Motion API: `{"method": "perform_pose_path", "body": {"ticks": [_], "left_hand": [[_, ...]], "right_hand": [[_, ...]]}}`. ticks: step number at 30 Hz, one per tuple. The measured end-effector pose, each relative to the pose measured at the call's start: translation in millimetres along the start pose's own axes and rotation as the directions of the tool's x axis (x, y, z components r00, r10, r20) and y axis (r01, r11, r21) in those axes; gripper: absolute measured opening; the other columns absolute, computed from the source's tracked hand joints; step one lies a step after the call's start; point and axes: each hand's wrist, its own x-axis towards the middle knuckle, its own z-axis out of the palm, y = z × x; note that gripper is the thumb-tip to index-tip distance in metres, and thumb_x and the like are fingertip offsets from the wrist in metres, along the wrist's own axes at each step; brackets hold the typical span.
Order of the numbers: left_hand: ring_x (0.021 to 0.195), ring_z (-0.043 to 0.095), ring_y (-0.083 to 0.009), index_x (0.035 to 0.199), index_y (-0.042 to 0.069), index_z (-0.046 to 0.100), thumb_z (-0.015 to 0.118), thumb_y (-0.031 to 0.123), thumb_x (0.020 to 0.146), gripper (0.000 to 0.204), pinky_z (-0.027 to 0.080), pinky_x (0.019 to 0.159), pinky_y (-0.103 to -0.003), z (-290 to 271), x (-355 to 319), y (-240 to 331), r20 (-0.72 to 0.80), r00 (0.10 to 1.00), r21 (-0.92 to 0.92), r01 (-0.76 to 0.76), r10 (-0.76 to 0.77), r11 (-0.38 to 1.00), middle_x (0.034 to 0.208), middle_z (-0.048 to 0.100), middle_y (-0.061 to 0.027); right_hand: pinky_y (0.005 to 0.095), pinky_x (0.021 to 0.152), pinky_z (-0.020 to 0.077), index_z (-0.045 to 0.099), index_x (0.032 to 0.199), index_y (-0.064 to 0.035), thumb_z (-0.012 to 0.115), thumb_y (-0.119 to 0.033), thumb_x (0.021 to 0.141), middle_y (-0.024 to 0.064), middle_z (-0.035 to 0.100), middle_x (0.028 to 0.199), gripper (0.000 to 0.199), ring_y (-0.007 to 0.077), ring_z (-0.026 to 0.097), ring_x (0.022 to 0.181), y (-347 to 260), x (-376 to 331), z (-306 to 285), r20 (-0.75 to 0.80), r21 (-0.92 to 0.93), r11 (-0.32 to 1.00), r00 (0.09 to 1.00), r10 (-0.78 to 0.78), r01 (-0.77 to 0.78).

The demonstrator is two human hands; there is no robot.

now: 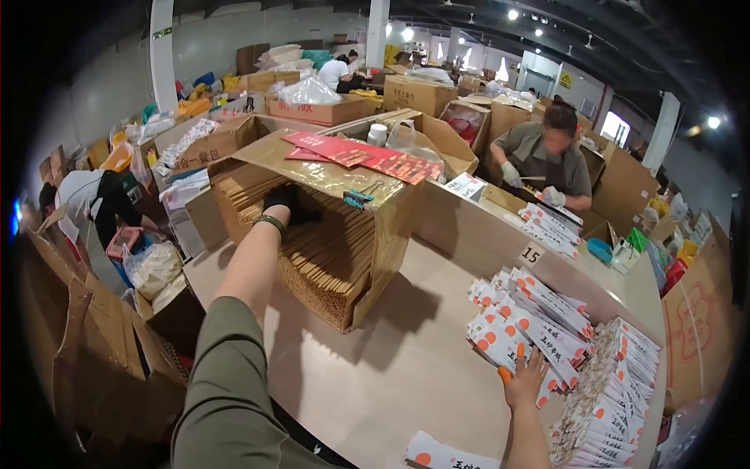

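My left hand point(284, 200), in a black glove, reaches into the open side of a cardboard box point(394, 242) on the table. It lies on stacked thin wooden chopsticks point(324, 262); its fingers merge with the dark shadow, so their hold cannot be made out. My right hand point(525, 380) is open, fingers spread, pressing on a pile of white printed paper sleeves point(500, 332) with red-orange dots. Orange covers sit on its thumb and one finger. A taller stack of filled sleeves point(613, 406) stands beside it on the right. Another few sleeves point(449, 453) lie at the near edge.
Red printed sheets point(363, 156) and a black binder clip point(362, 195) are on the box top. A low partition point(484, 234) separates my table point(344, 391) from a gloved co-worker point(551, 148) at right. Another person point(86, 199) bends at left. Cardboard cartons point(101, 352) crowd the left side.
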Motion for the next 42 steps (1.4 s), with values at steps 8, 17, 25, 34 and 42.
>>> {"method": "perform_pose_path", "body": {"ticks": [8, 17, 25, 34, 42], "left_hand": [[0.108, 0.057, -0.034, 0.121, 0.015, 0.061, 0.045, 0.072, 0.08, 0.072, 0.041, 0.097, -0.041, -23, -87, 70, 0.133, 0.784, -0.207, -0.576, 0.606, 0.791, 0.118, 0.061, -0.0157], [0.116, 0.051, -0.0382, 0.128, 0.011, 0.053, 0.067, 0.054, 0.075, 0.07, 0.043, 0.098, -0.041, -15, -18, 21, -0.345, 0.883, -0.231, -0.41, 0.32, 0.883, 0.131, 0.051, -0.0194], [0.13, 0.039, -0.0322, 0.131, 0.015, 0.05, 0.062, 0.051, 0.082, 0.062, 0.032, 0.108, -0.039, 36, 131, -153, -0.57, 0.822, -0.201, -0.129, -0.009, 0.971, 0.14, 0.045, -0.0142], [0.106, 0.058, -0.0219, 0.122, 0.007, 0.054, 0.043, 0.022, 0.099, 0.029, 0.048, 0.092, -0.033, 67, 163, -101, -0.551, 0.825, -0.714, -0.387, -0.127, 0.583, 0.119, 0.061, -0.0077], [0.121, 0.05, -0.024, 0.128, 0.012, 0.052, 0.037, 0.038, 0.097, 0.043, 0.038, 0.103, -0.035, 95, 133, -29, -0.451, 0.89, -0.551, -0.341, 0.072, 0.762, 0.135, 0.051, -0.0082]], "right_hand": [[0.0542, 0.114, 0.0096, 0.026, 0.148, -0.0187, 0.064, -0.046, 0.082, 0.0194, 0.02, 0.151, 0.08, 0.0377, 0.018, 0.14, 2, -1, -4, 0.014, -0.051, 0.999, 1.0, 0.004, -0.003], [0.0569, 0.111, 0.0161, 0.027, 0.147, -0.0161, 0.066, -0.04, 0.082, 0.0216, 0.025, 0.148, 0.08, 0.0403, 0.023, 0.137, 4, 2, 9, -0.083, -0.113, 0.992, 0.995, -0.059, 0.049], [0.0566, 0.112, 0.0143, 0.029, 0.146, -0.0168, 0.07, -0.036, 0.078, 0.0208, 0.024, 0.148, 0.082, 0.0399, 0.022, 0.137, -8, 12, 12, -0.035, -0.087, 0.992, 0.995, -0.092, 0.089], [0.0567, 0.112, 0.0146, 0.029, 0.147, -0.0169, 0.073, -0.034, 0.075, 0.0191, 0.024, 0.148, 0.086, 0.0392, 0.02, 0.137, 10, 0, 9, -0.067, -0.141, 0.989, 0.996, -0.057, 0.047], [0.0568, 0.113, 0.0134, 0.029, 0.146, -0.0165, 0.07, -0.032, 0.078, 0.0184, 0.022, 0.149, 0.082, 0.0395, 0.018, 0.138, 8, 4, 13, -0.074, -0.15, 0.988, 0.996, -0.041, 0.03]]}}
